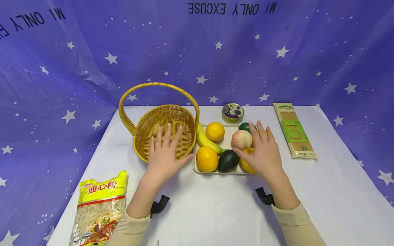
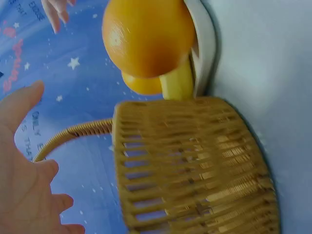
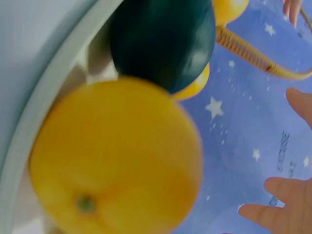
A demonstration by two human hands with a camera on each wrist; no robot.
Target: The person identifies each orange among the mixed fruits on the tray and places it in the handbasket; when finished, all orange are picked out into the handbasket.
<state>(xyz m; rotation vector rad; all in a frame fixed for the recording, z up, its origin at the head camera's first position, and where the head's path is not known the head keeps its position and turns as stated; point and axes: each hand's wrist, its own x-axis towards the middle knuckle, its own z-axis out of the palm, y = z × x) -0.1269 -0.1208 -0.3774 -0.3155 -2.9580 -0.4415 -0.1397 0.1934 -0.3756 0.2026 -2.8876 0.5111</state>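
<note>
Wicker bskt (image 1: 167, 111): 9 o'clock of fruit tray (image 1: 227, 132) | L hand (image 1: 163, 160): fingers spread wide, nil held, over bskt rim at 6 o'clock | R hand (image 1: 265, 155): fingers spread, nil held, over tray at 3 o'clock | Tin (image 1: 233, 113): 12 o'clock of tray | Noodle pk (image 1: 294, 131): 2-3 o'clock, apart from tray | Pasta bag (image 1: 100, 209): 8 o'clock

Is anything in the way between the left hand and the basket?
Nothing visible stands between the left hand and the basket. The hand hovers above its near part, and the handle arches up farther back.
</note>
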